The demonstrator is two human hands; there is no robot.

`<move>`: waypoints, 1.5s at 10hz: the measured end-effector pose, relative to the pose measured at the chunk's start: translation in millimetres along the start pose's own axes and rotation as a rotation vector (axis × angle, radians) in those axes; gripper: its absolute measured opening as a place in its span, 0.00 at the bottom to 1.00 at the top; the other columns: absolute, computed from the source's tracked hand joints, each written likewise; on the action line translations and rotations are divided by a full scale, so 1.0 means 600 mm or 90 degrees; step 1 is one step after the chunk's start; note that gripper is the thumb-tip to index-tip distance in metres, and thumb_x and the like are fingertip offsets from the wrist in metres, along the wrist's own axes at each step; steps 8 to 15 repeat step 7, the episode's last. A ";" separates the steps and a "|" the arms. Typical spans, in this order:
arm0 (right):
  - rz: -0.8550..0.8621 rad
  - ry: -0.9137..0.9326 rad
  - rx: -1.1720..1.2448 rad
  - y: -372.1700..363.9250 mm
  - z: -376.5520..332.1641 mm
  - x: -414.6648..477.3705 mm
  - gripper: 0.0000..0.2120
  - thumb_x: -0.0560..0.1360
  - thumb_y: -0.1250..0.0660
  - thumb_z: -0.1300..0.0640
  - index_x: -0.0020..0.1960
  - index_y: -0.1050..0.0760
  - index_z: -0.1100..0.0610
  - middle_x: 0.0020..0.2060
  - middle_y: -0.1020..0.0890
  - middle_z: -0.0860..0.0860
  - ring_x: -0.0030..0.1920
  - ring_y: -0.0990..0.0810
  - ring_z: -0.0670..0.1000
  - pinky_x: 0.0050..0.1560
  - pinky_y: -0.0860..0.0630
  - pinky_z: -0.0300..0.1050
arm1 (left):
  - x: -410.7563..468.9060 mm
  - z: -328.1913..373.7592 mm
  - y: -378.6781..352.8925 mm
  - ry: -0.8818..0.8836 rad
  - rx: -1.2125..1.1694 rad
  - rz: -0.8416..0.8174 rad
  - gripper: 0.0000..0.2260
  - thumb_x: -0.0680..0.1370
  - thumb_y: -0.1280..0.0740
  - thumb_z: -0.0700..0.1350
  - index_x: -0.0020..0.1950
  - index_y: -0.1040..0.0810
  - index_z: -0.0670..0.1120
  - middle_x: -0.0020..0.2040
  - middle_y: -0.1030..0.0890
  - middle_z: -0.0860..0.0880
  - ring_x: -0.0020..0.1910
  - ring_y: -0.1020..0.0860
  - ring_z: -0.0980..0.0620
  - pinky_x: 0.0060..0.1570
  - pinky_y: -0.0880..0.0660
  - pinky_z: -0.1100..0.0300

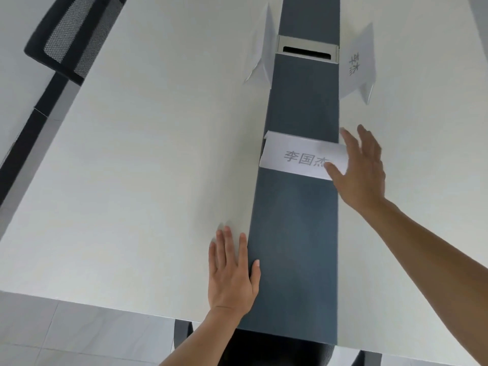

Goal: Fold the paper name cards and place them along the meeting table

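Note:
A folded white name card [295, 155] with printed characters stands across the dark blue centre strip [293, 247] of the white meeting table [145, 167]. My right hand [361, 170] is at the card's right end, fingers spread, thumb touching its front face. My left hand [231, 273] lies flat and open on the table near the front edge, at the strip's left border. Two more folded cards stand farther back: one [261, 51] left of the strip, one [356, 62] with printed characters right of it.
A metal cable hatch [307, 48] sits in the strip between the two far cards. A black mesh chair [71, 38] stands at the table's far left side. Another dark chair [264, 347] is below the near edge, over a tiled floor.

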State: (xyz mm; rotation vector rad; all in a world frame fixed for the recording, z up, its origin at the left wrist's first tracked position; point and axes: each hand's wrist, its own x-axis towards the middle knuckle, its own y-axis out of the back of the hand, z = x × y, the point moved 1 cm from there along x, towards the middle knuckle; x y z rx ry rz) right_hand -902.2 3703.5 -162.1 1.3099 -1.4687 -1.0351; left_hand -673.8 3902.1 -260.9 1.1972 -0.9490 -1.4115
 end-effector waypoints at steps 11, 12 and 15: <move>-0.029 0.058 0.007 0.044 -0.010 -0.073 0.26 0.76 0.35 0.53 0.72 0.35 0.54 0.75 0.35 0.55 0.74 0.37 0.58 0.67 0.33 0.59 | -0.005 0.001 0.002 0.019 0.004 0.050 0.28 0.79 0.51 0.57 0.75 0.37 0.43 0.77 0.42 0.35 0.77 0.45 0.37 0.72 0.50 0.46; -0.029 0.058 0.007 0.044 -0.010 -0.073 0.26 0.76 0.35 0.53 0.72 0.35 0.54 0.75 0.35 0.55 0.74 0.37 0.58 0.67 0.33 0.59 | -0.005 0.001 0.002 0.019 0.004 0.050 0.28 0.79 0.51 0.57 0.75 0.37 0.43 0.77 0.42 0.35 0.77 0.45 0.37 0.72 0.50 0.46; -0.029 0.058 0.007 0.044 -0.010 -0.073 0.26 0.76 0.35 0.53 0.72 0.35 0.54 0.75 0.35 0.55 0.74 0.37 0.58 0.67 0.33 0.59 | -0.005 0.001 0.002 0.019 0.004 0.050 0.28 0.79 0.51 0.57 0.75 0.37 0.43 0.77 0.42 0.35 0.77 0.45 0.37 0.72 0.50 0.46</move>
